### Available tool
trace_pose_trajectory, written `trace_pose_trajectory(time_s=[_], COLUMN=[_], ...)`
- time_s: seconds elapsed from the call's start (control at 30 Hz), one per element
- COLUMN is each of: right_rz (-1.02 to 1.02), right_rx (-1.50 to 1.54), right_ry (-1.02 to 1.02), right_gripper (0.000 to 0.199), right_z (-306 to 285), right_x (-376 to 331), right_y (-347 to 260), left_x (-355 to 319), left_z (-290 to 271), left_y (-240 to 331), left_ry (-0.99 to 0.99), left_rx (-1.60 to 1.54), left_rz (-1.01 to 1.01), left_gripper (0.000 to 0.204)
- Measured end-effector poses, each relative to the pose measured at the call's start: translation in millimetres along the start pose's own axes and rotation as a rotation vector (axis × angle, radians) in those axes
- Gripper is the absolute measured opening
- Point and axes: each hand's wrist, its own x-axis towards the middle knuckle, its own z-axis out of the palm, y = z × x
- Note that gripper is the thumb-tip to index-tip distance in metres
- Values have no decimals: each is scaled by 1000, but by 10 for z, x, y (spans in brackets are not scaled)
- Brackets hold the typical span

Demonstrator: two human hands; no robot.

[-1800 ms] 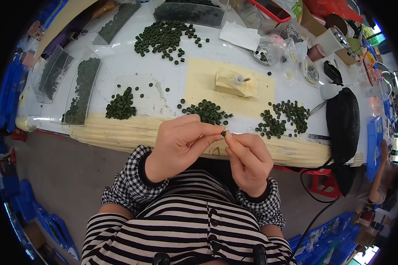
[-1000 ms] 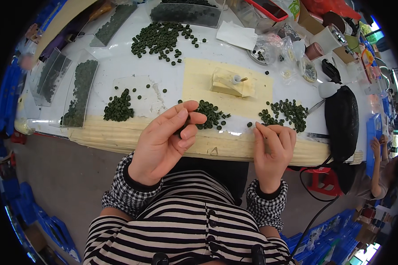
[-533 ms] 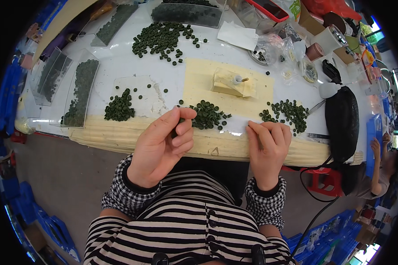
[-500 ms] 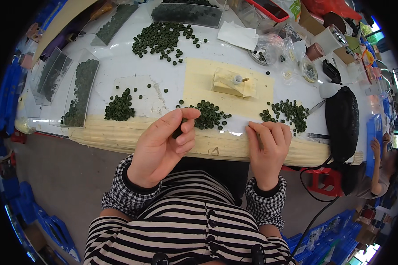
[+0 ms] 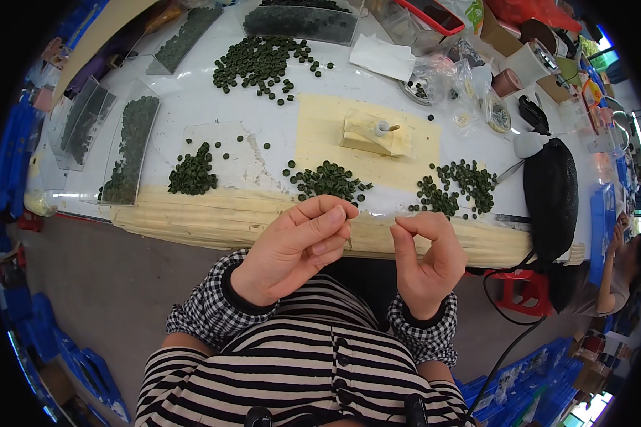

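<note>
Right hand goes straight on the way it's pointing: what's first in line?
Likely the pale yellow block, with the right hand passing between the middle green pile and the right green pile. Height is unclear; it might pass above.

Striped top point(image 5: 263, 384) in black and cream, dark buttons point(image 5: 342, 360) running down its front. Further out from the top, kinda puffy black-and-white gingham sleeve covers point(image 5: 206, 314) finish in plain black cuffs point(image 5: 229, 290); left hand point(image 5: 295, 245) and right hand point(image 5: 431, 263) both bare.
</note>
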Motion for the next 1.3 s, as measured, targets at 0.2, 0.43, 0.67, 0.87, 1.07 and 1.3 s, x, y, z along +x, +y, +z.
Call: trace_pose_trajectory(time_s=[0.2,0.43,0.67,0.87,1.07,1.3], right_rz=[49,68,210,135,188,258], right_rx=[160,184,351,302,399,422], right_ry=[-76,-111,-73,-95,-97,-79], right_gripper=[19,24,20,20,17,17], right_z=[31,44,70,92,129,163], right_x=[16,13,-42,-12,-20,-42], right_y=[-33,-65,-83,-87,-88,-92], left_x=[-2,-1,9,-27,-28,-43], left_z=[52,59,-60,22,18,69], left_y=[10,-7,-44,-33,-53,-39], left_ry=[41,32,-100,49,17,104], left_rx=[48,104,49,148,216,460], left_rz=[-12,31,30,25,107,199], left_gripper=[21,21,22,22,21,20])
